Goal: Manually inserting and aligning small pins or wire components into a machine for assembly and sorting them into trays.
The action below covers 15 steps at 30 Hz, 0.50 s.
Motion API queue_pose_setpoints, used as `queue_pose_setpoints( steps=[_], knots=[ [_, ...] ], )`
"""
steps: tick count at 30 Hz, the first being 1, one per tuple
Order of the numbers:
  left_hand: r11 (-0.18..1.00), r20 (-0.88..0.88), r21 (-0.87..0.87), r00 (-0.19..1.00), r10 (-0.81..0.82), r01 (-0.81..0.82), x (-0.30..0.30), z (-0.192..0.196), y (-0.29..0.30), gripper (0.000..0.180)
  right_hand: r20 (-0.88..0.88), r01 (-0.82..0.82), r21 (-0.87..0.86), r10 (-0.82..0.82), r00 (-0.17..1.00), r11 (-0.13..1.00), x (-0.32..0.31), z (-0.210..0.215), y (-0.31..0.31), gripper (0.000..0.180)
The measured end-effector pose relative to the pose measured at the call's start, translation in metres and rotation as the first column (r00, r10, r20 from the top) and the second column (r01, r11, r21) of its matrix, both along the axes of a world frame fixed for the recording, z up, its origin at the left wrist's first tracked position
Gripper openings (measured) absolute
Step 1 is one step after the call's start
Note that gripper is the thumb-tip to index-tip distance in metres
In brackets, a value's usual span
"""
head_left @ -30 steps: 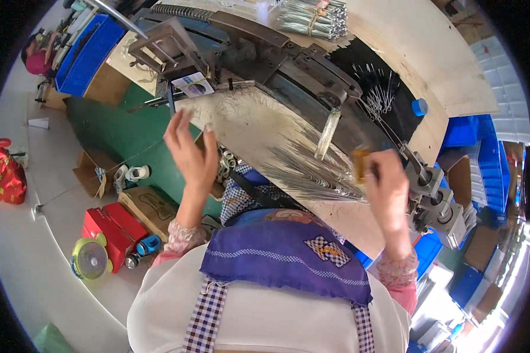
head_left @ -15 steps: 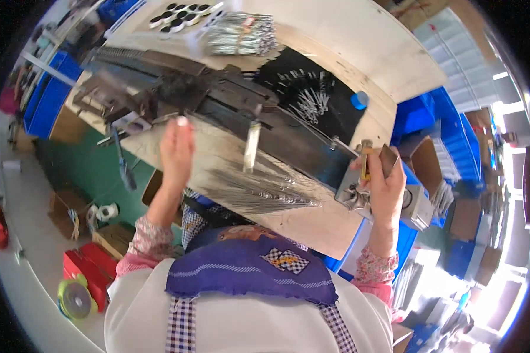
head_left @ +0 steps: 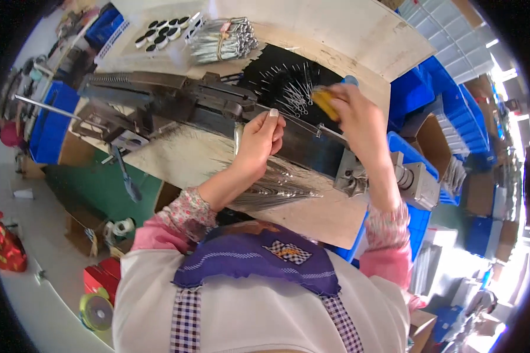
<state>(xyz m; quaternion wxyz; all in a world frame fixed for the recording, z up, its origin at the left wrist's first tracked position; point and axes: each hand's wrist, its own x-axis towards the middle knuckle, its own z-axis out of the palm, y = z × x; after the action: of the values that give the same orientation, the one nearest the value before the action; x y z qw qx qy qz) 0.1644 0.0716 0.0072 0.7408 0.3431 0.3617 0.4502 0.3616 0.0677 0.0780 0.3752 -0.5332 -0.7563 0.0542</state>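
A long dark metal machine (head_left: 212, 112) lies across the wooden bench. My left hand (head_left: 256, 141) is over its middle, thumb and fingers pressed together; whatever they pinch is too small or hidden to name. My right hand (head_left: 362, 120) is raised above the machine's right part, its fingers wrapped round a yellow block-like piece (head_left: 325, 105). Beneath and between the hands, a thin metal rod (head_left: 303, 123) runs along the machine. Beyond it, several small looped metal pins (head_left: 297, 97) lie on a black mat (head_left: 265, 76). Loose thin wires (head_left: 277, 194) are fanned out on the near side.
At the back stand a banded bundle of metal pieces (head_left: 224, 42) and a tray with several black-and-white round pieces (head_left: 159, 34). A grey motor-like unit (head_left: 419, 187) sits at the right end. Blue bins (head_left: 415, 88) are beyond it. A blue-handled lever (head_left: 126, 176) hangs at left.
My left hand has moved right to the machine's middle, and its fingers have closed. My right hand has left the machine's right end, moving up and inward with the yellow piece.
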Motion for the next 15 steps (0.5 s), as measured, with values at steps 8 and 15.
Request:
queue_pose_setpoints(
  steps=[8, 15],
  knots=[
    [0.994, 0.015, -0.108, 1.0, -0.007, 0.008, -0.004, 0.007, -0.007, 0.023, -0.233, -0.294, -0.511, 0.199, 0.952, 0.808, -0.042, -0.012, 0.029, 0.022],
    [0.999, 0.001, -0.042, 1.0, -0.014, 0.014, 0.0, -0.001, 0.0, 0.032, -0.52, -0.45, -0.742, -0.002, 0.854, 0.497, -0.021, -0.002, 0.05, 0.024]
  ],
)
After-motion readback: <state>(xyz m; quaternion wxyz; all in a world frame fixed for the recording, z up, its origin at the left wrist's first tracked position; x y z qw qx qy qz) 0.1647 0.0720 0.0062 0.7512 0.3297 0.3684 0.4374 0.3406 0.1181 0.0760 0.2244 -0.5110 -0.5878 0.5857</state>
